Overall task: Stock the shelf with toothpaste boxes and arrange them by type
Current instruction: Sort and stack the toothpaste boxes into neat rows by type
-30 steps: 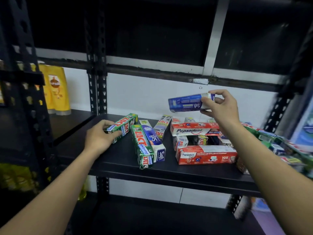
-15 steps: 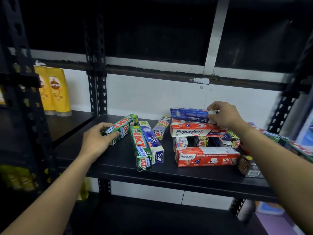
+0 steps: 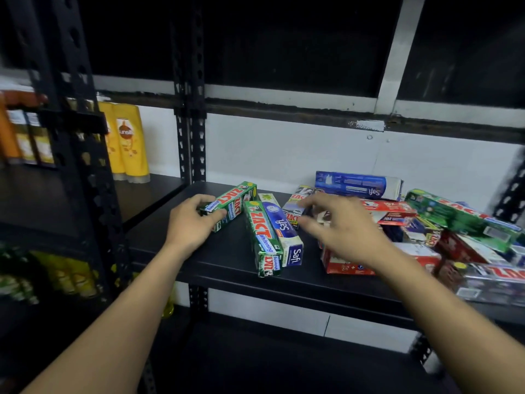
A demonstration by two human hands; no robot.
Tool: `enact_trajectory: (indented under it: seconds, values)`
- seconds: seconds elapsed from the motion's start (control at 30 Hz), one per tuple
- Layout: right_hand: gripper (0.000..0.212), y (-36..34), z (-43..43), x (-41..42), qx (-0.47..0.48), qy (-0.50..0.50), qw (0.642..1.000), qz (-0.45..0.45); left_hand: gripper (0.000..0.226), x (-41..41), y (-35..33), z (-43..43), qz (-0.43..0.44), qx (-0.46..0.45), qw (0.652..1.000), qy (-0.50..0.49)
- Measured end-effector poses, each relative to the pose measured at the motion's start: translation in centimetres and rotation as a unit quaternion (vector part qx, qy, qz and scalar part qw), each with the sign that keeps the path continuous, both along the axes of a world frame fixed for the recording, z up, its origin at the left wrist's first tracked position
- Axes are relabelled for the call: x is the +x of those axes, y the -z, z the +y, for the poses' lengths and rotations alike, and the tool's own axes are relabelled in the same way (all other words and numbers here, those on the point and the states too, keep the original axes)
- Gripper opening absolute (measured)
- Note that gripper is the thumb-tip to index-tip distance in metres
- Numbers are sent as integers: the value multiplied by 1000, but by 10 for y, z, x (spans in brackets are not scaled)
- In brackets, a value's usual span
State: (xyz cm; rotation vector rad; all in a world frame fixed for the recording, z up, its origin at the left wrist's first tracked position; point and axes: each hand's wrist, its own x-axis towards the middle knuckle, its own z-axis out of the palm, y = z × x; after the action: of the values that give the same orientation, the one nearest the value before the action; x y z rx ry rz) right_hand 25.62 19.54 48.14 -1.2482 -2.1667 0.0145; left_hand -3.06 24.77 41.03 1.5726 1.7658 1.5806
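**Toothpaste boxes half sorted on a black shelf**

The black metal shelf (image 3: 227,260) carries everything, its left half mostly bare. A jumbled heap of toothpaste boxes (image 3: 454,251) fills its right side, red, green and blue cartons lying across one another at odd angles. On the neighbouring shelf to the left stand yellow bottles (image 3: 129,140), upright against the wall.

The right hand (image 3: 341,226) hovers over the left edge of the heap, blurred, with fingers loosely spread and nothing in them; whether it touches a carton cannot be told. The left hand (image 3: 190,223) rests on the shelf to the left and grips the near end of a green Zact box (image 3: 235,200), which lies flat and points away toward the wall.

A blue Safi box (image 3: 355,184) lies flat on top of the heap, at the back. Between the hands lie two more boxes side by side and touching: a second green Zact box (image 3: 262,243) and, on its right, a blue-and-white Safi box (image 3: 284,231), both with one end near the shelf's front edge.
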Motion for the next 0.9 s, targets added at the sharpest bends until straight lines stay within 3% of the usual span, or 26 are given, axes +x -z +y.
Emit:
enact_trajectory:
  seconds: [0.13, 0.23, 0.43, 0.5, 0.57, 0.7, 0.9]
  values:
    - [58, 24, -15, -13, -135, -75, 984, -90, 29, -1, 0, 0, -3, 1, 1000, 2]
    - [75, 28, -8, -15, -144, -55, 982, -113, 30, 0, 0, -1, -1, -3, 1000, 3]
    - [69, 20, -1, -20, -136, -15, 980, -145, 29, 0, 0, -2, -4, -5, 1000, 5]
    - [64, 19, 3, -17, -140, -13, 986, -88, 30, 0, 0, -2, -9, -6, 1000, 7]
    - [53, 20, 6, -11, -172, -27, 984, 27, 29, 1, 0, -2, -13, -6, 1000, 6]
    - [41, 6, 4, -2, -236, -53, 932, 272, 27, 1, 0, -2, -12, -5, 1000, 3]
    - [35, -13, 5, 21, -241, -99, 870, 420, 29, 0, 1, 0, -14, -7, 1000, 4]
